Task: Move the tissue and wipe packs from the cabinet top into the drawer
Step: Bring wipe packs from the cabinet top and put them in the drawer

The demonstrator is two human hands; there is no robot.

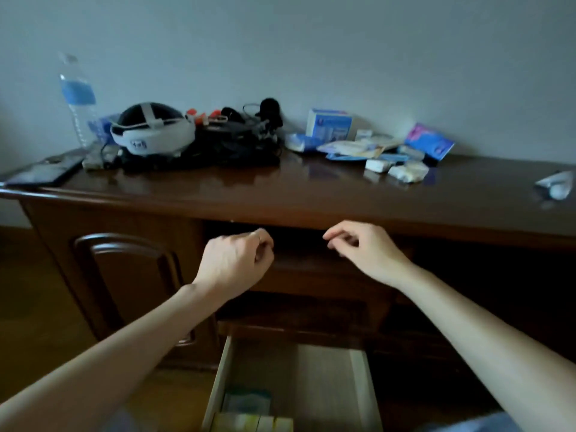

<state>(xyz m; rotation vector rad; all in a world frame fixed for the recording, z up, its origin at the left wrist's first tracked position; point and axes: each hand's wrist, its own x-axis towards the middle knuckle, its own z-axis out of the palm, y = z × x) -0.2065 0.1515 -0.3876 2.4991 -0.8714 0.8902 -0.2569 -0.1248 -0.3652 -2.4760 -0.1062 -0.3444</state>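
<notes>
Several tissue and wipe packs (pixel 358 148) lie in a loose heap at the back right of the dark wooden cabinet top (pixel 280 185), with small white packs (pixel 405 172) at the heap's front and a purple pack (pixel 428 141) leaning on the wall. Below, a light wooden drawer (pixel 358 388) stands pulled out, with a few packs (pixel 249 403) in its front left corner. My left hand (pixel 237 263) and my right hand (pixel 361 247) hover in front of the cabinet, below its top edge and above the drawer. Both have loosely curled fingers and hold nothing.
A white and black headset (pixel 152 129) and a tangle of black cables (pixel 233 141) fill the left of the top, beside a water bottle (pixel 78 98) and a dark tablet (pixel 43 173). A blue and white box (pixel 328 123) stands by the wall. A crumpled wrapper (pixel 556 185) lies far right.
</notes>
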